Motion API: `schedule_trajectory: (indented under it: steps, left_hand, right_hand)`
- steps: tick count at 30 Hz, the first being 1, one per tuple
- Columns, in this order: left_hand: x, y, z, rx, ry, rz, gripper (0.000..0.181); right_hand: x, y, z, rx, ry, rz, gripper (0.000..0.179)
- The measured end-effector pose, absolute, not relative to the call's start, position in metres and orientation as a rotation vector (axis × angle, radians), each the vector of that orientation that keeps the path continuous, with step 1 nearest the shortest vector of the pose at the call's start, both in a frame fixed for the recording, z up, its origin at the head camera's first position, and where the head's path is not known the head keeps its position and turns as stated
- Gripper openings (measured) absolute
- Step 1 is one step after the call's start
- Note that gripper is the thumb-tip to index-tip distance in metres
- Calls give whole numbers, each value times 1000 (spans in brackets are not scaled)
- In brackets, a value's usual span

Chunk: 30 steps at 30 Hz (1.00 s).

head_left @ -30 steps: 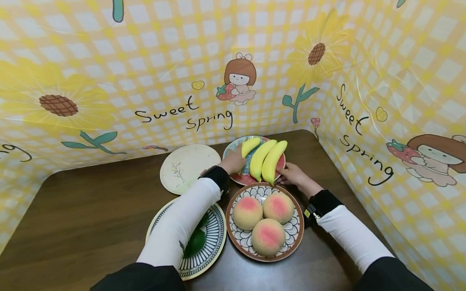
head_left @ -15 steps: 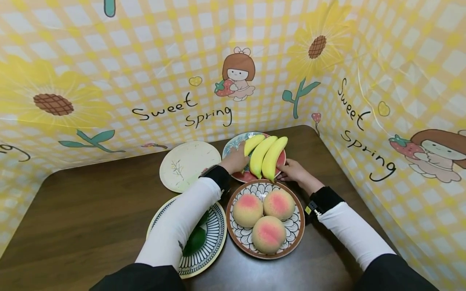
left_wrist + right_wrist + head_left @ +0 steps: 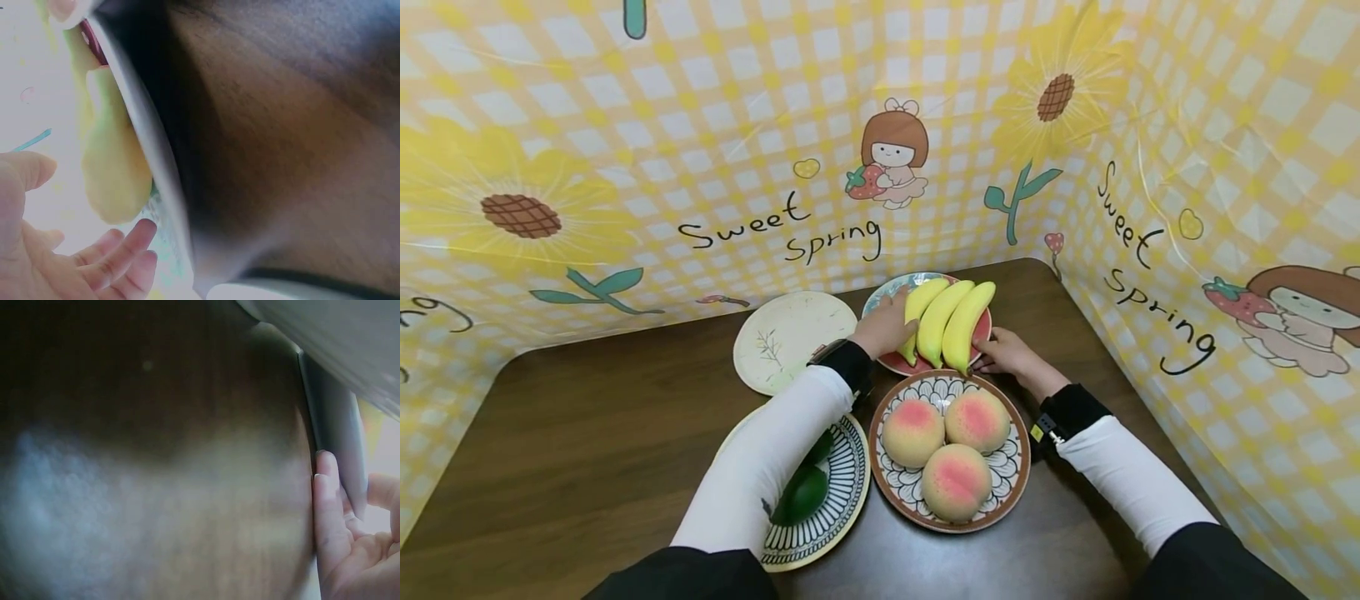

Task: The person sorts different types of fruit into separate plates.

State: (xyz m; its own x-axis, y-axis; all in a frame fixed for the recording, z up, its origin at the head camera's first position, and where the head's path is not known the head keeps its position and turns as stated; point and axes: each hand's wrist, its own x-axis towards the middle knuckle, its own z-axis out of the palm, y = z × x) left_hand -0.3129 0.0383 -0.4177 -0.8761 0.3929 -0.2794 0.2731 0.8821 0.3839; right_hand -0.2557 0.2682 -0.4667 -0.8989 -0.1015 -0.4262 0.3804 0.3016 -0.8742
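Three yellow bananas (image 3: 943, 321) lie side by side on a red-and-blue plate (image 3: 895, 363) at the back of the table. My left hand (image 3: 883, 327) is over the plate's left side, beside the leftmost banana (image 3: 922, 310). In the left wrist view its fingers (image 3: 119, 259) are spread and relaxed, with a gap to the banana (image 3: 115, 162). My right hand (image 3: 1009, 357) pinches the plate's right rim. In the right wrist view, fingers (image 3: 328, 500) lie under the plate (image 3: 340, 419) and the thumb is above its edge.
A brown-rimmed plate (image 3: 880, 492) holding three peaches (image 3: 957, 482) stands in front. At left is a black-and-white patterned plate (image 3: 846, 508) with dark green fruits (image 3: 805, 493), partly under my left sleeve. A cream plate (image 3: 790, 333) sits behind it. Patterned cloth (image 3: 737, 150) walls the table.
My left hand has let go of the leftmost banana, which now lies lower and closer alongside the other two. The right hand keeps its hold on the plate's rim.
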Motion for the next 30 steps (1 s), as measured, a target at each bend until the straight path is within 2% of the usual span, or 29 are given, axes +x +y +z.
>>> schedule_trajectory:
  steps: [7,14,21,30]
  left_hand:
    - [-300,13,-395,576,2605,580,74]
    - [-284,-40,-382,726,2569,579,58]
    - [-261,-114,-381,638,2644,578,51]
    - [-233,-150,-381,616,2658,616,50]
  right_hand:
    - [-254,264,-461,261,2192,-1604,44]
    - [-249,266,-455,246,2128,-1656,46]
    - [-228,274,-442,229,2161,-1568,65]
    - [-204,273,-423,218,2360,-1354,65]
